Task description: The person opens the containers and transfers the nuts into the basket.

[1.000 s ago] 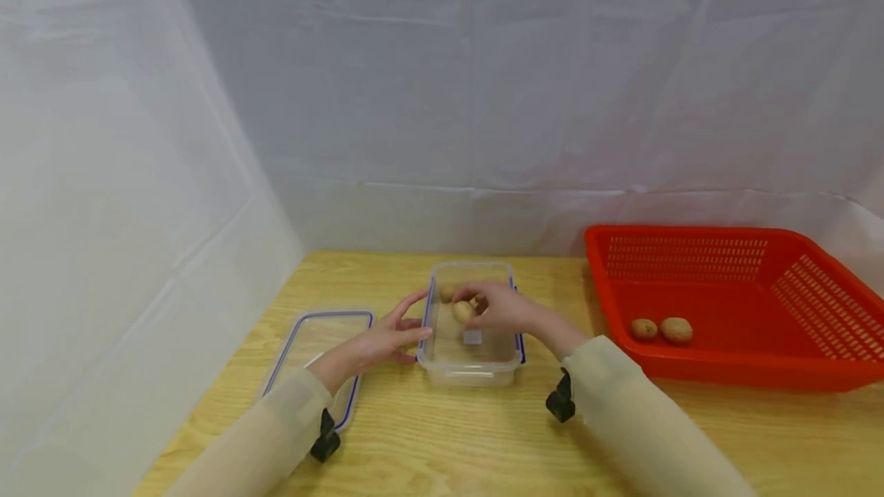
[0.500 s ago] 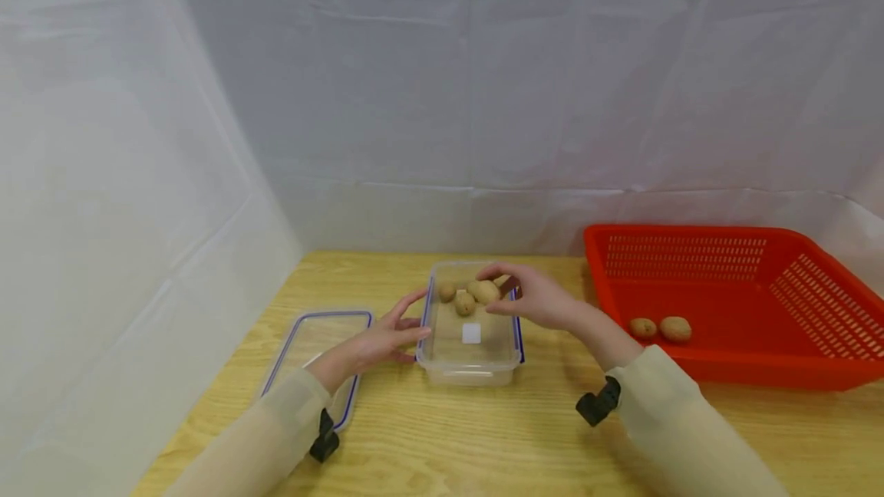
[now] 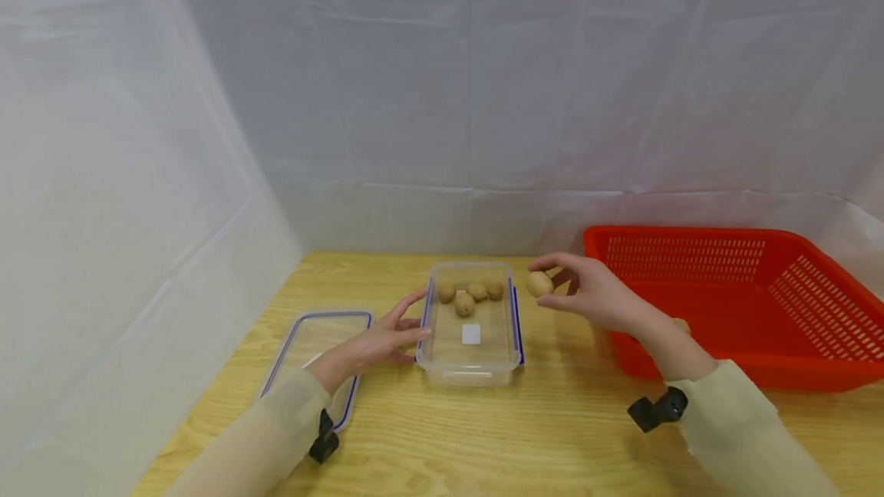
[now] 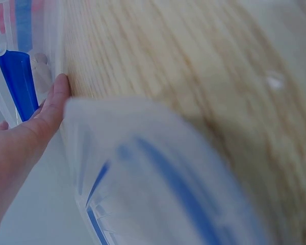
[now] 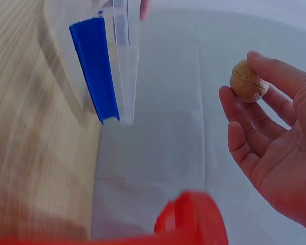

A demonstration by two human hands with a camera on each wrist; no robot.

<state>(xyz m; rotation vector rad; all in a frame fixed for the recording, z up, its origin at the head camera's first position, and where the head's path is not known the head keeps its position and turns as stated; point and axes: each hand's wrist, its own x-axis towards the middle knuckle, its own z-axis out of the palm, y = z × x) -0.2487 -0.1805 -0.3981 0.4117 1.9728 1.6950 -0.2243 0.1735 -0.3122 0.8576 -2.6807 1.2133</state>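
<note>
My right hand [image 3: 597, 294] pinches a walnut [image 3: 540, 284] between thumb and fingertips, in the air just right of a clear plastic box [image 3: 470, 374]. In the right wrist view the walnut [image 5: 248, 81] shows its seam. Several walnuts [image 3: 465, 304] lie toward the far end of the box, and a small white square [image 3: 471, 334] shows in its nearer half. With fingers spread, my left hand [image 3: 382, 340] touches the box's left side; the left wrist view shows its straight fingers [image 4: 53, 104] beside a blue side clip [image 4: 18, 84].
A clear lid [image 3: 336, 314] with a blue seal lies on the wooden table [image 3: 442, 443] at left, partly under my left forearm. The red basket [image 3: 732, 370] stands at right; my right wrist mostly covers the walnut [image 3: 682, 325] in it. White sheeting [image 3: 414, 98] hangs behind.
My right hand has risen out of the box and moved right toward the basket with a walnut in its grip. The left hand has stayed at the box's side.
</note>
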